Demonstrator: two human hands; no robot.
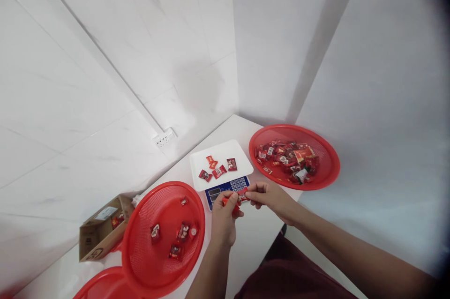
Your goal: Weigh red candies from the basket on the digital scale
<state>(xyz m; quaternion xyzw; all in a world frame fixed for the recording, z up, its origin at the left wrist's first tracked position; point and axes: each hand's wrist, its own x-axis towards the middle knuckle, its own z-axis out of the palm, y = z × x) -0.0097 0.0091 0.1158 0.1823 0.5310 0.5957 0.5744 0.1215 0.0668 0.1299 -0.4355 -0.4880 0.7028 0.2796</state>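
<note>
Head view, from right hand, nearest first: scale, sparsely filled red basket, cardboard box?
1. Scale, just ahead of the right hand holding the wrapped candy.
2. Sparsely filled red basket, lower left, beyond the left hand.
3. Cardboard box, far left.

The 2 hands are held fingertip to fingertip, pinched closed; the left hand is angled in from 6 o'clock, the right hand from 4 o'clock.

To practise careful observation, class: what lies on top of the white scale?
About five small red wrapped sweets lie on the scale's white platform. Its blue keypad is partly covered by the left hand and right hand, both pinching a red packet.
</note>
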